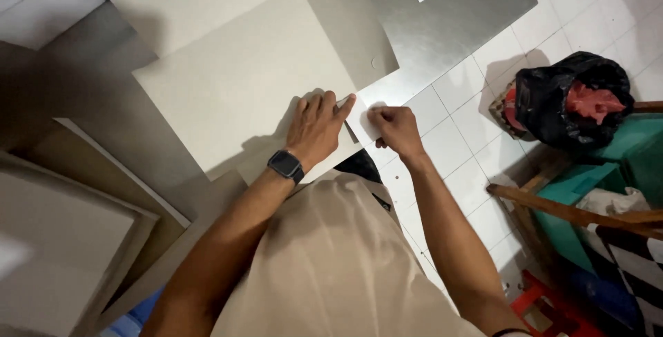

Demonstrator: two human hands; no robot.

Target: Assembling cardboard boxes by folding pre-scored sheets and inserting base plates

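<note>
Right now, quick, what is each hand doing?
Left hand: open, pressed flat on the large grey cardboard sheet.
Right hand: closed, pinching a small white paper strip.

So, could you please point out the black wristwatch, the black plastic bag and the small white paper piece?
black wristwatch (pixel 285 165): head view, on its face.
black plastic bag (pixel 552 102): head view, on its front side.
small white paper piece (pixel 362 124): head view, on its middle.

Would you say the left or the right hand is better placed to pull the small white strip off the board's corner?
Probably the right hand: it already pinches the white strip, while the left hand presses flat on the grey board.
</note>
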